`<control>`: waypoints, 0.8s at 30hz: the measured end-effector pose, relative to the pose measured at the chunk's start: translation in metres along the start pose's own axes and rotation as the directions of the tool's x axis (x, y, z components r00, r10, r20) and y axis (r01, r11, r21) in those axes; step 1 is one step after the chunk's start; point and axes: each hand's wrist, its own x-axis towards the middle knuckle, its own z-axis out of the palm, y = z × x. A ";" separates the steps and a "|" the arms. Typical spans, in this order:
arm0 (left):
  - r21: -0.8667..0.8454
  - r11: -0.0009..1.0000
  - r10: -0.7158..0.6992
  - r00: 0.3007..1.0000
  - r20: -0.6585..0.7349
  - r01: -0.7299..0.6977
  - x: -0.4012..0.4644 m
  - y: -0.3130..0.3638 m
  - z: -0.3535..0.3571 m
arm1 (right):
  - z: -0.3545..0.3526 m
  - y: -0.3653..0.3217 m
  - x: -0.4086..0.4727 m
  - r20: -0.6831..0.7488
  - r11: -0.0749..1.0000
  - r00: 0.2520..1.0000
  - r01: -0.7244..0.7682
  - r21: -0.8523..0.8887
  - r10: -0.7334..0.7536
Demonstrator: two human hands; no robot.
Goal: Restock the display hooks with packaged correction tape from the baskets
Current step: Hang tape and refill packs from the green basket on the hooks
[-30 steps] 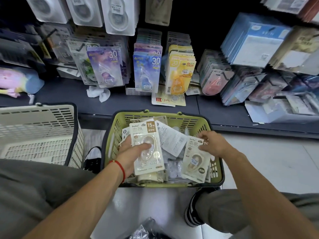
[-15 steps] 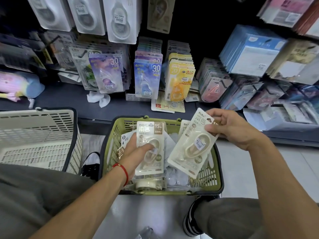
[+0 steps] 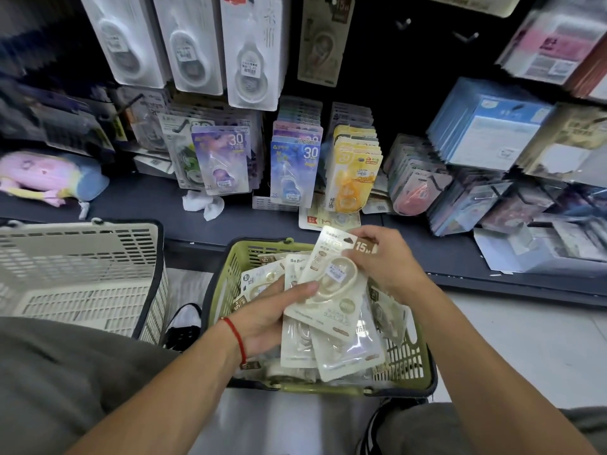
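Note:
A green basket (image 3: 410,372) on the floor holds several cream correction tape packs. My left hand (image 3: 272,310) grips a small stack of these packs (image 3: 315,349) over the basket, thumb on top. My right hand (image 3: 384,264) holds the top edge of one more cream pack (image 3: 335,274), which lies on the left hand's stack. Display hooks on the dark wall carry purple (image 3: 223,159), blue (image 3: 292,169) and yellow (image 3: 354,172) tape packs. A single cream pack (image 3: 323,41) hangs higher up, with bare hooks (image 3: 463,37) to its right.
An empty beige basket (image 3: 78,277) stands on the left. A plush toy (image 3: 46,178) and a crumpled tissue (image 3: 203,203) lie on the dark shelf. Blue boxed goods (image 3: 483,126) hang at right. My knees and shoes frame the green basket on the white floor.
My right hand lifted a cream pack out of the basket and brought it left onto the packs in my left hand. The view tilted up toward the hooks.

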 end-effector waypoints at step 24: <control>0.338 0.857 0.414 0.910 -0.005 -0.389 0.012 0.152 0.092 | -0.007 -0.139 0.027 -0.523 0.846 0.852 0.264 0.464 0.021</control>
